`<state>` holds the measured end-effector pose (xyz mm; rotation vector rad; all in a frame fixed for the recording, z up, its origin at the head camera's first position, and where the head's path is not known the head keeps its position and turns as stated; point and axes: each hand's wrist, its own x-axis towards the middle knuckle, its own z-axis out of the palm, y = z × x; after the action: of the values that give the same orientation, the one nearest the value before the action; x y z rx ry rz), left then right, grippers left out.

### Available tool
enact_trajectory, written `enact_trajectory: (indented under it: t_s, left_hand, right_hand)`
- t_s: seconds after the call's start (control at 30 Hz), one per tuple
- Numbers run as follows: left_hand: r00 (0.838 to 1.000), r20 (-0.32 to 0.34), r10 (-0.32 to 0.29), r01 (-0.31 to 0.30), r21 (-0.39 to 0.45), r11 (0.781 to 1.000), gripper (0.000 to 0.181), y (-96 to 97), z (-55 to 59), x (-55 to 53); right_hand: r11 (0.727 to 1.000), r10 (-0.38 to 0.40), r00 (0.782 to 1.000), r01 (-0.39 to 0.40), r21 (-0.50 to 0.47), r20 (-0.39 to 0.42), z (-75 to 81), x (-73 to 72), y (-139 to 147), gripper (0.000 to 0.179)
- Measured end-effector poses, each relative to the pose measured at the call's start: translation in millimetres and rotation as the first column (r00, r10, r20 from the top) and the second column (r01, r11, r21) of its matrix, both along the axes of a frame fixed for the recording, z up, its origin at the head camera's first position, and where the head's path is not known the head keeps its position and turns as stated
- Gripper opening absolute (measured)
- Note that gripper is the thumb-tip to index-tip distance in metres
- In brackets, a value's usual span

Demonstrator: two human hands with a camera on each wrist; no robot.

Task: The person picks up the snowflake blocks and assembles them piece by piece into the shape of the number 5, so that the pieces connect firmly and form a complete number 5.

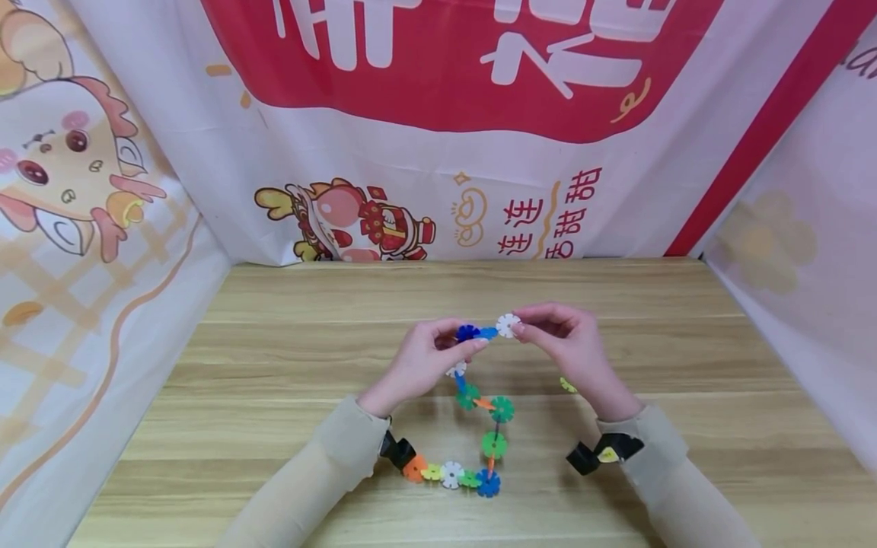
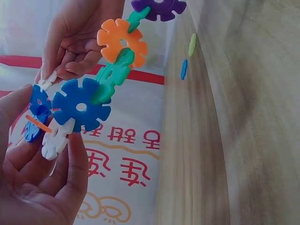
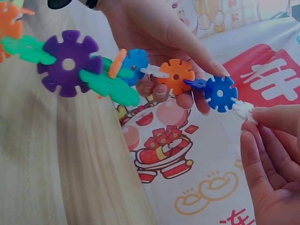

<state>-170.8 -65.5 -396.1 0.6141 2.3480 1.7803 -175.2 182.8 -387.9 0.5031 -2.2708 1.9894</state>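
Note:
Above the tabletop, my left hand (image 1: 428, 358) grips the upper part of a chain of slotted snowflake discs. My right hand (image 1: 569, 342) pinches a white disc (image 1: 508, 320) between thumb and fingers at the chain's end. In the right wrist view that white disc (image 3: 242, 109) meets the edge of a blue disc (image 3: 227, 86), with an orange disc (image 3: 178, 66) held behind it in the left fingers. The rest of the chain bends down through green discs (image 1: 495, 438) to a blue disc (image 1: 489, 491), then runs left to an orange disc (image 1: 411, 473) by the left wrist.
A loose yellow-green disc (image 2: 192, 44) and a loose blue disc (image 2: 183, 69) lie on the wooden table (image 1: 274, 396). Printed cloth (image 1: 438, 167) stands behind the table and along both sides. Black wrist cameras are strapped at each cuff.

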Motion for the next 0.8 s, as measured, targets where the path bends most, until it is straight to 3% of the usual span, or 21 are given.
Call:
enact_trajectory:
  t_s: [0.23,0.8]
  left_hand:
    - [0.998,0.004,0.057,-0.057,-0.015,0.998,0.028,0.7,-0.6,0.0]
    - [0.999,-0.021,0.041,-0.041,0.004,0.999,0.024,2.4,-2.3,-1.9]
  right_hand:
    - [0.999,-0.034,0.999,0.035,0.008,-0.023,-1.1,3.7,-2.7,0.021]
    - [1.0,-0.005,0.999,0.004,-0.029,-0.035,-9.9,-2.6,-4.9,0.018]
